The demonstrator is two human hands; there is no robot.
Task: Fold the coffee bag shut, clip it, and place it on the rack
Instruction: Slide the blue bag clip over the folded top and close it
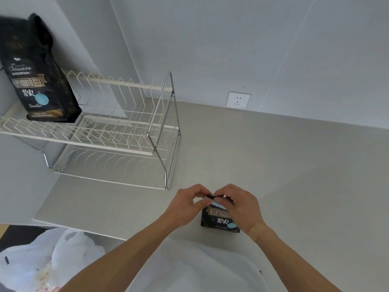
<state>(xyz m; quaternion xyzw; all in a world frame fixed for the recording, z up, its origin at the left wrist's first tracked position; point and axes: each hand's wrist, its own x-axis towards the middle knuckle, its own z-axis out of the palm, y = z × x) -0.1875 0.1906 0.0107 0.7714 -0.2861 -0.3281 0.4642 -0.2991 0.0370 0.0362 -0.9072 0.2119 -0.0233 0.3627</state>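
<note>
A small black coffee bag (216,218) with gold lettering stands on the grey counter near its front edge. My left hand (187,204) pinches the bag's top edge from the left. My right hand (240,205) grips the same top edge from the right and covers the bag's right side. A small white piece shows between my fingers at the top; I cannot tell whether it is a clip. The two-tier wire rack (117,131) stands at the back left. A second, larger black coffee bag (35,81) stands upright on its upper tier at the left end.
A white wall socket (238,100) sits on the back wall above the counter (273,165). A white plastic bag (42,260) lies below the counter's front edge at the lower left. The rack's steel end frame (166,123) rises at its right side.
</note>
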